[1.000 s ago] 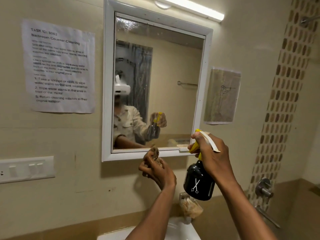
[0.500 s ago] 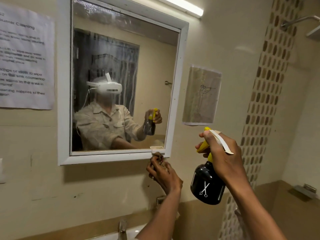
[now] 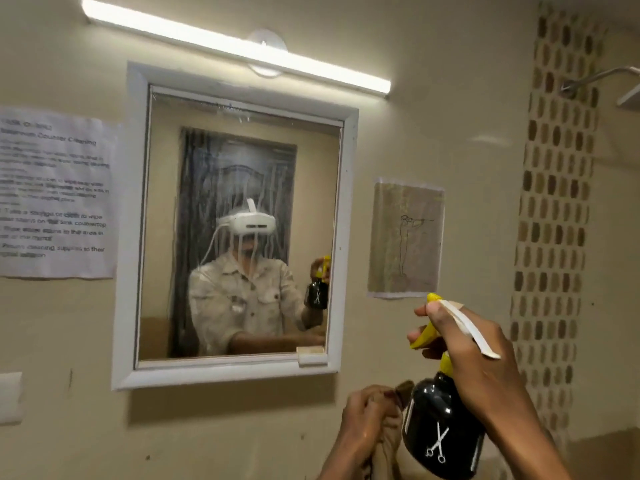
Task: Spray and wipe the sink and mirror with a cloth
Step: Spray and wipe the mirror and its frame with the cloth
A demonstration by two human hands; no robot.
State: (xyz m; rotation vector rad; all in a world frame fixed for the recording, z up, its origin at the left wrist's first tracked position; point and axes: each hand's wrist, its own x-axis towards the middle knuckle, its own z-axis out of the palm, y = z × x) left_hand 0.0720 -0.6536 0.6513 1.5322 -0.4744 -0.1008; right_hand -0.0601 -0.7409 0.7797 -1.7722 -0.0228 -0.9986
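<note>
Warm, dim-ish room lit by a tube light (image 3: 235, 46) above the mirror (image 3: 239, 223), which blows out to white glare. Mirror frame casts a shadow on the wall below. Paper notice (image 3: 55, 192) text is soft, blurred. Wide-angle bend at edges.

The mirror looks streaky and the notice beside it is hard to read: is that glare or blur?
Head view: the mirror shows pale drip streaks running down the glass, not glare; the tube light above is blown out white; the paper notice is smeared by blur, mostly unreadable; the mirror frame casts a soft shadow below.
</note>
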